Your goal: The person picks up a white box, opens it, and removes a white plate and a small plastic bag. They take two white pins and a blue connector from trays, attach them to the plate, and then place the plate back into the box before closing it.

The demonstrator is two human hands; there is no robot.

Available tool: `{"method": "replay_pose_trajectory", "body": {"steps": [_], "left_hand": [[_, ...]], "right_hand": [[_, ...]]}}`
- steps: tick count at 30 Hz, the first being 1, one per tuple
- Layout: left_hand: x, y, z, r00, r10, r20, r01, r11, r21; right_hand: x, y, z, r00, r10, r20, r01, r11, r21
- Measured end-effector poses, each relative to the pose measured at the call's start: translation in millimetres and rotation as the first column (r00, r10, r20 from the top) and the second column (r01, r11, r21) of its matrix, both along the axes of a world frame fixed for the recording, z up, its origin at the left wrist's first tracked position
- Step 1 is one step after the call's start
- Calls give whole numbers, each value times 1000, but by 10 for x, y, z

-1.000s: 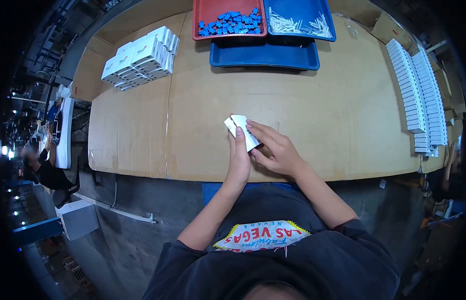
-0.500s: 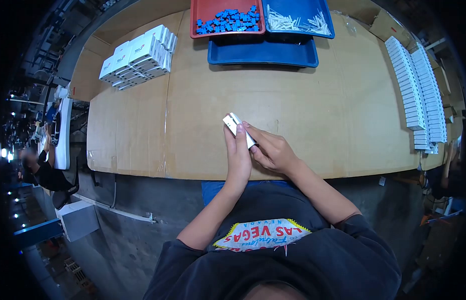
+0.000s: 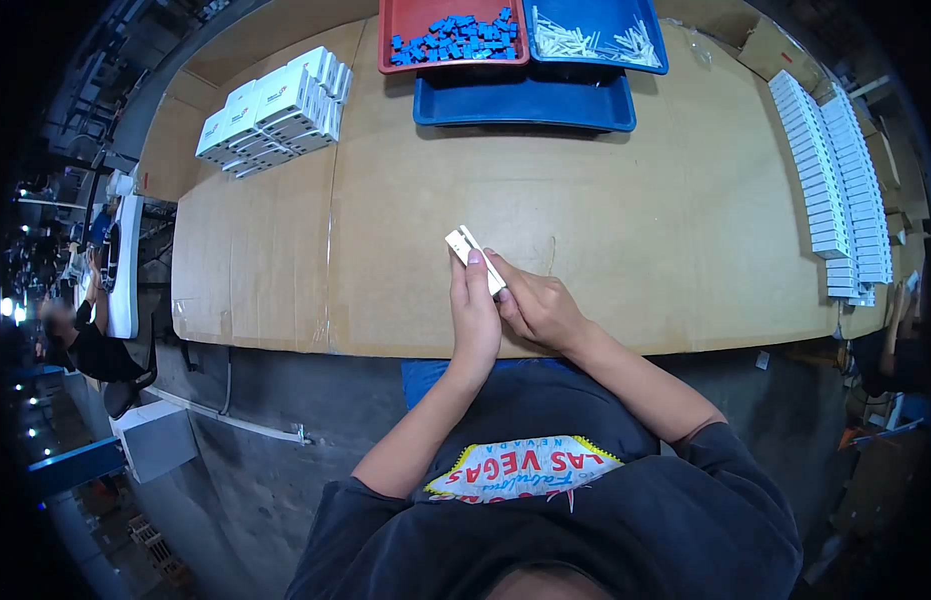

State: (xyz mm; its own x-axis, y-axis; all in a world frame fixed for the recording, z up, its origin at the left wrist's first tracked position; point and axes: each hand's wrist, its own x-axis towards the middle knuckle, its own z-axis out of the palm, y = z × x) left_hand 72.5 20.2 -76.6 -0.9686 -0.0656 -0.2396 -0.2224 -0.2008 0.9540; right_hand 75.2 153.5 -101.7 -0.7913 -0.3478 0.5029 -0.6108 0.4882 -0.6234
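A slim white plastic case [image 3: 459, 242] with a dark slot along it is held tilted above the table's near part. My left hand [image 3: 474, 312] is closed round its left side, with the thumb pressed on top. From the right, my right hand [image 3: 543, 306] grips the case's lower end with bent fingers. My fingers cover much of the case, so its near end is mostly hidden.
The cardboard-covered table [image 3: 625, 240] bears stacked white cases [image 3: 270, 112] at left and long rows of white cases [image 3: 823, 185] at right. Behind are a red tray [image 3: 387, 40] of blue pieces, a blue tray [image 3: 657, 40] of white sticks and another blue tray [image 3: 525, 103]. A person [image 3: 110, 345] sits far left.
Both hands stay in nearly the same place around the white case. The case has turned slightly, and my left thumb and right fingers have shifted a little.
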Motion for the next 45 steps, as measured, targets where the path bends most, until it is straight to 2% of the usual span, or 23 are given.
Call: {"method": "replay_pose_trajectory", "body": {"steps": [4, 11, 16, 22, 26, 31, 32, 34, 35, 36, 38, 39, 41, 44, 45], "left_hand": [[18, 17, -24, 999, 39, 24, -40, 999, 26], [29, -13, -22, 999, 44, 24, -45, 998, 51], [25, -50, -27, 1000, 12, 28, -13, 999, 33], [36, -84, -79, 999, -12, 41, 9, 997, 71], [50, -128, -131, 997, -33, 67, 28, 996, 83], [-80, -219, -77, 998, -47, -39, 52, 990, 129], [-113, -240, -14, 996, -53, -71, 63, 988, 142], [-133, -291, 30, 977, -122, -175, 125, 992, 11], [-134, -299, 34, 958, -154, -243, 144, 988, -56], [-137, -303, 35, 932, -194, -306, 163, 979, -124], [-166, -315, -17, 879, -271, -391, 227, 961, -157], [-159, -312, -16, 843, -318, -433, 250, 946, -207], [-170, -297, 8, 767, -410, -493, 285, 907, -310], [-206, -327, 30, 727, -391, -564, 165, 897, -410], [-191, -285, 27, 797, -311, -517, 196, 944, -265]], "right_hand": [[36, -61, 14, 1000, -25, 6, 26, 998, -59], [48, -102, -27, 996, -47, -73, 43, 997, -65], [62, -103, -26, 997, -47, -54, 45, 998, -51], [52, -130, -82, 990, -63, -125, 55, 996, -72], [76, -105, -86, 999, -36, -11, 35, 997, -74], [-75, -37, 127, 992, 98, 78, -83, 981, -174], [-98, -8, 153, 980, 104, 170, -60, 967, -248], [-116, 54, 177, 927, 135, 350, 11, 923, -384], [-101, 59, 128, 773, 163, 613, 202, 853, -482], [-115, 88, 171, 666, 247, 704, 261, 806, -531], [-150, 172, 391, 421, 426, 801, 406, 701, -586], [-132, 153, 516, 396, 470, 789, 409, 679, -610], [-99, 88, 501, 493, 426, 759, 372, 686, -626], [-65, 27, 518, 609, 364, 705, 342, 681, -647], [-57, 18, 512, 649, 332, 685, 326, 692, -644]]}}
